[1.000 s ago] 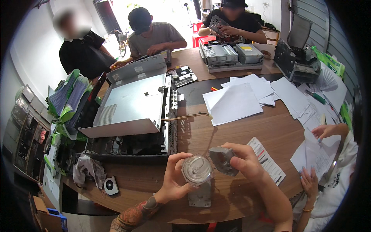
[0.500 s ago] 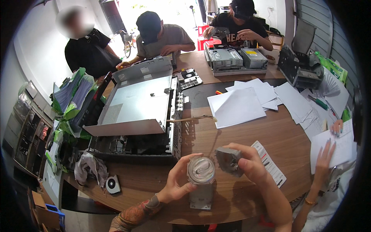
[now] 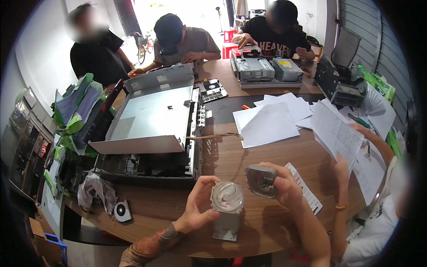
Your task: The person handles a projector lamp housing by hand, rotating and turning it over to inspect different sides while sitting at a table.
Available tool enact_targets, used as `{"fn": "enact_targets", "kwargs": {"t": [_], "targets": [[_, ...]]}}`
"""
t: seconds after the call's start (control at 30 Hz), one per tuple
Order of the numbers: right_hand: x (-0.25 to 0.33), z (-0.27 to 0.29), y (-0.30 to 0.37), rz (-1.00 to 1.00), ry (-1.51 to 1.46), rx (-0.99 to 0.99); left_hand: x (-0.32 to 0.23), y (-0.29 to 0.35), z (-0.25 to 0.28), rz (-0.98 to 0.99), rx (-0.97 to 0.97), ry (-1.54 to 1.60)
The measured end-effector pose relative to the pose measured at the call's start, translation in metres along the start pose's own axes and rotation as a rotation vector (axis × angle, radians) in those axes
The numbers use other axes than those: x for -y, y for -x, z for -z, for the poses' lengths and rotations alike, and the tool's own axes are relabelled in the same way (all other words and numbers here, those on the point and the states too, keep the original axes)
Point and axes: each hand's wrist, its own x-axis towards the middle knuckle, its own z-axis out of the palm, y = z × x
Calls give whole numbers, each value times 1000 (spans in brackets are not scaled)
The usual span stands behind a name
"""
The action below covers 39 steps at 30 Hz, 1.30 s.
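Note:
My left hand [image 3: 199,205] is wrapped round a metal-bodied part with a round clear glass-like front [image 3: 227,197], held above the near table edge. Below that front, a grey plate with small holes [image 3: 226,231] extends toward me. Slightly to the right and apart from it, my right hand [image 3: 288,186] grips a squarish grey metal cover [image 3: 261,180] between thumb and fingers. The cover is tilted, its far side facing away from me. What exact kind of part these are, I cannot tell.
A large opened machine casing [image 3: 147,120] fills the left of the wooden table. Beyond my right hand lie a white printed card [image 3: 307,196] and white papers [image 3: 267,127]. A small fan [image 3: 122,211] sits front left. At right, a co-worker's hand [image 3: 341,169] holds sheets. Others work across the table.
The co-worker at right has lifted sheets off the table and reached farther in. My hands keep their holds, and the cover has turned slightly. The whole view has shifted a little.

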Motion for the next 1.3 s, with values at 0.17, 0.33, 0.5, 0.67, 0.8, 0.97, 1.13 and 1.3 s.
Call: {"fn": "enact_targets", "kwargs": {"t": [0.17,0.33,0.5,0.67,0.8,0.97,1.13,1.3], "targets": [[2,1,1,5,-64,-34,3,-2,2,-3,-15,26],[4,5,0,-2,-108,-32,1,-4,2,13,-9,69],[6,0,1,13,-166,-87,0,-4,3,26,-5,86],[5,-2,2,23,-205,-106,1,-2,3,28,-14,84],[6,-3,2,16,-189,-112,1,-3,0,1,-21,49],[4,-3,0,15,-218,-116,0,-3,0,7,-9,85],[9,-5,3,2,-192,-105,-4,-4,-3,4,-3,74],[12,-5,-2,-16,-154,-120,-3,-5,1,-3,3,77]]}}
